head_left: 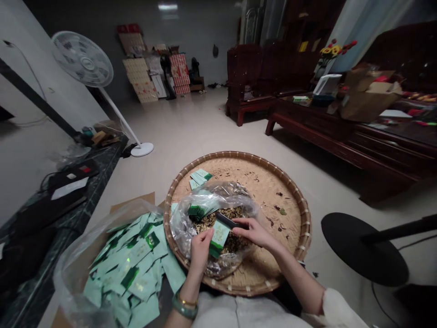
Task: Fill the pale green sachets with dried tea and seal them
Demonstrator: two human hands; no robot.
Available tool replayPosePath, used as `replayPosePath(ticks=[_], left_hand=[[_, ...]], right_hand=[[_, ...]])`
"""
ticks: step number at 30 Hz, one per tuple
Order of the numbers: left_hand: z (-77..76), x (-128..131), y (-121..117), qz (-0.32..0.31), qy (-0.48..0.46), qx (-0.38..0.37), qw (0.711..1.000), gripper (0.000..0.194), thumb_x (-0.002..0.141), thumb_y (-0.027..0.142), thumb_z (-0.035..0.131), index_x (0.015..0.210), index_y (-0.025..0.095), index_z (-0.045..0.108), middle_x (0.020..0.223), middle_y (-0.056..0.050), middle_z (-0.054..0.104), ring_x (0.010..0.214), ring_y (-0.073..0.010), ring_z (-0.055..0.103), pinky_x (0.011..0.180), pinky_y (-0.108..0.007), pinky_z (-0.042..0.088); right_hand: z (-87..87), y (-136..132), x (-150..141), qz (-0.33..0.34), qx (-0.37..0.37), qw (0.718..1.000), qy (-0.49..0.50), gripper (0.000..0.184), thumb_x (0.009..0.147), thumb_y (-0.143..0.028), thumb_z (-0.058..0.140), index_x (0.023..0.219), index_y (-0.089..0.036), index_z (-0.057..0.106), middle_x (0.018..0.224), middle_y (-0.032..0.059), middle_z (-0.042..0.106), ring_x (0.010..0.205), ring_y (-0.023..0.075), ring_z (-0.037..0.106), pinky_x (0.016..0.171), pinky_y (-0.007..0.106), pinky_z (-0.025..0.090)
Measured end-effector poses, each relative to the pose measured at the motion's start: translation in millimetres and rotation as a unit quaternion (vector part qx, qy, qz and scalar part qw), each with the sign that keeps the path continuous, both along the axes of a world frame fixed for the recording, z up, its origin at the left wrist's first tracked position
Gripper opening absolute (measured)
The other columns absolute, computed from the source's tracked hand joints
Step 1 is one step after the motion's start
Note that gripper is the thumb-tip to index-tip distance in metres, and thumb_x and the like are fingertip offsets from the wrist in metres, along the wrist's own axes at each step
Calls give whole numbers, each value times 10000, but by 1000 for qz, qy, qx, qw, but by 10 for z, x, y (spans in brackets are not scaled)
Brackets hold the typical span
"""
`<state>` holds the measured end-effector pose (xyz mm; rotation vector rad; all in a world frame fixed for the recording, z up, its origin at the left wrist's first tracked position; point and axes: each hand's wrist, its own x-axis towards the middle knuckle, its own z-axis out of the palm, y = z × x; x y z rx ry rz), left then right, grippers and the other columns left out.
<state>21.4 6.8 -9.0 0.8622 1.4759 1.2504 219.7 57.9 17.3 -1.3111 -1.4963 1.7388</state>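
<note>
My left hand (200, 248) pinches a small green and white packet (218, 237) upright over a clear plastic bag (191, 214) of dried loose tea leaves (235, 241). My right hand (254, 231) is closed on a dark scoop (228, 221) held at the packet's mouth. The bag lies on a wide round woven bamboo tray (290, 191). A few more packets (200, 210) lie inside the bag, and others (200, 177) rest on the tray behind it.
A large clear bag (78, 255) with several green packets (136, 269) sits at my left. A dark marble counter (51, 214) runs along the left. A standing fan (83, 59), a dark wooden bench (341, 132) and a black round base (362, 248) stand nearby.
</note>
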Motion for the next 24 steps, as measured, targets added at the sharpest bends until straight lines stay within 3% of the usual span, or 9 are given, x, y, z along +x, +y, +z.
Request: replayPosePath(ticks=[4,12,17,20,22,24], left_hand=[[51,-22,1,45,-12,-4,999,362,614,452,732,779,131,759,774,-62,743,735,-211,635,704,-292,492],[116,-19,-11,1,6,2,1000,331,655,437,707,755,127,762,695,-41,724,662,-190,607,637,-268,471],[67,-68,-2,5,15,9,1000,317,663,430,704,760,134,763,707,-39,724,673,-189,607,648,-263,472],[54,-104,-4,15,31,5,999,326,650,441,709,730,130,760,664,-32,713,645,-186,595,620,-264,463],[51,-109,-8,13,42,4,999,330,651,447,706,715,128,759,655,-32,710,630,-183,589,608,-262,457],[54,-99,-11,-4,45,5,999,334,667,449,694,734,129,761,670,-38,716,639,-187,596,617,-267,464]], right_hand=[[18,35,90,-13,-10,1000,21,648,698,-541,645,1190,-122,591,732,31,661,415,62,415,388,197,292],[113,9,-42,10,94,994,-56,491,679,-431,684,1070,-134,686,877,79,704,728,202,610,575,273,466],[19,36,-83,9,31,999,-36,517,703,-441,668,1123,-140,646,703,36,687,476,116,523,420,218,380],[-14,62,-28,-7,6,1000,-11,612,713,-511,640,1188,-128,597,717,42,686,406,93,466,381,218,346],[2,64,-13,-6,30,999,-21,618,703,-520,649,1178,-125,610,801,70,704,498,137,552,447,252,423],[33,53,-34,8,74,996,-44,560,685,-479,684,1123,-131,653,917,92,715,703,210,636,614,312,501]])
